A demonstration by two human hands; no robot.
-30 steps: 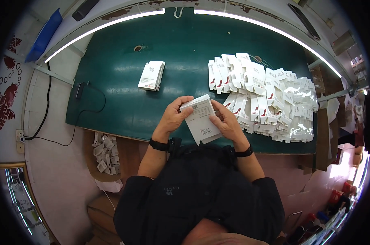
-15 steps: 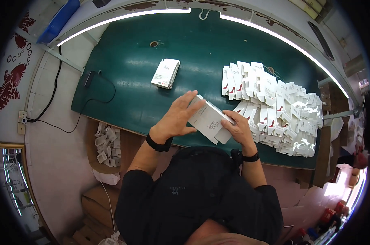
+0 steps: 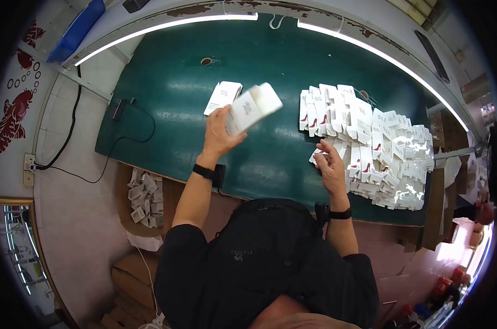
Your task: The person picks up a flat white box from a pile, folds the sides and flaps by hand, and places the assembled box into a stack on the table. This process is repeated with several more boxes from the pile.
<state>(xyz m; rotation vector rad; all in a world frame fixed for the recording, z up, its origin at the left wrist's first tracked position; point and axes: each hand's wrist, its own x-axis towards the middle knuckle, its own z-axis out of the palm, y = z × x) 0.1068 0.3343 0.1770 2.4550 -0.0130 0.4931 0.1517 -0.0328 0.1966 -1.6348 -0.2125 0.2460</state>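
Observation:
A white paper box (image 3: 243,115), squared up with its top end gaping, is gripped in my left hand (image 3: 219,138) and held tilted above the table. Behind it, partly covered by it, a small stack of flat white boxes (image 3: 220,97) lies on the green table. My right hand (image 3: 331,169) is apart from the box, at the left edge of a big spread of flattened white boxes (image 3: 363,151). Its fingers are loosely bent and spaced, with nothing visible between them; the fingertips are beside one of the near boxes. Some boxes in the spread carry a red high-heel shoe picture.
A carton (image 3: 129,205) with several small white boxes stands below the table's left edge. A black cable (image 3: 136,135) runs over the left of the green table (image 3: 177,159). A lit light bar (image 3: 166,30) arches over the far edge.
My left hand has carried the box up and left toward the small stack, and the box has opened out. My right hand has let go of it and moved right to the spread of boxes.

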